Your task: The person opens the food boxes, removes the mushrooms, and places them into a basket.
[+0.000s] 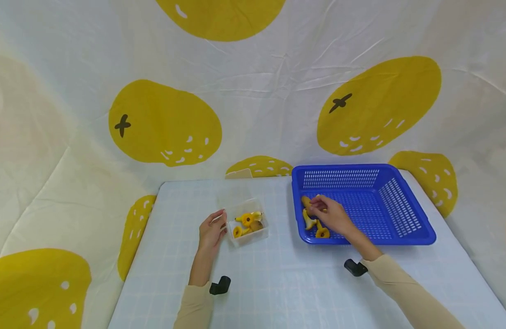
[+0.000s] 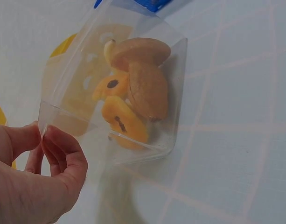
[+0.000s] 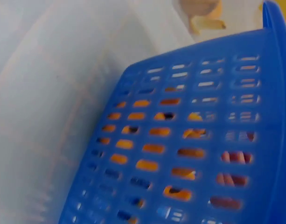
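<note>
My left hand (image 1: pixel 212 232) pinches the rim of a clear plastic box (image 2: pixel 173 135) between thumb and fingers, at its left side. Inside the box lie a brown mushroom (image 2: pixel 149 84) with a thick stem and several yellow mushroom-like pieces (image 2: pixel 126 121), some with dark centres. Over the left end of a blue slotted basket (image 1: pixel 401 183), my right hand (image 1: pixel 331 214) reaches down with bent fingers. Its fingertips are right at a brown piece (image 1: pixel 305 202); I cannot tell whether they grip it. Yellow pieces (image 1: pixel 323 232) lie below that hand, partly visible through the slots in the right wrist view.
The box and basket stand apart on a table (image 1: pixel 277 283) with a pale checked cover. A clear lid-like sheet (image 1: pixel 232 194) lies behind the box. A fabric backdrop (image 1: pixel 261 114) with yellow fruit prints hangs behind. Black wrist cameras (image 1: pixel 220 285) stick out from both sleeves.
</note>
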The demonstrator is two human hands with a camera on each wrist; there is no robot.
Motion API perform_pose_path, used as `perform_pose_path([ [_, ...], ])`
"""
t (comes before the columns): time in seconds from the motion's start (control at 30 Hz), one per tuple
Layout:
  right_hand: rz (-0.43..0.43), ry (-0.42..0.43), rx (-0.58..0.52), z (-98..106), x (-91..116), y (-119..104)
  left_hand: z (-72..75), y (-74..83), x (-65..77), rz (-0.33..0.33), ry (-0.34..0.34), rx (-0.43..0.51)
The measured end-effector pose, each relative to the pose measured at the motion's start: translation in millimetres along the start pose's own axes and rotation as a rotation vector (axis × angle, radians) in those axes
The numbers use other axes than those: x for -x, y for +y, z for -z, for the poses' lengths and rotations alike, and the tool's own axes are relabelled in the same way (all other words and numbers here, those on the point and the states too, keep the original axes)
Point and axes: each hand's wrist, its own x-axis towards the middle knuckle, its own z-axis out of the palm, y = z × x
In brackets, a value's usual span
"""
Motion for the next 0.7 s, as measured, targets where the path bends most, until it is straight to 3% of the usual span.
perform_pose_path([
  [0.23,-0.03,0.072,-0.119,-12.9,-5.0,-25.8,0.6,-0.9,-2.0,0.001,-0.001,0.008],
  [0.47,-0.009,0.065,-0.25,-25.7,-13.3,-45.3,1.3,-2.7,-4.2,0.0,-0.002,0.01],
  [0.7,0.038,0.03,-0.24,-43.7,-24.1,-63.1,0.8,-3.5,-6.2,-0.014,0.002,0.014],
])
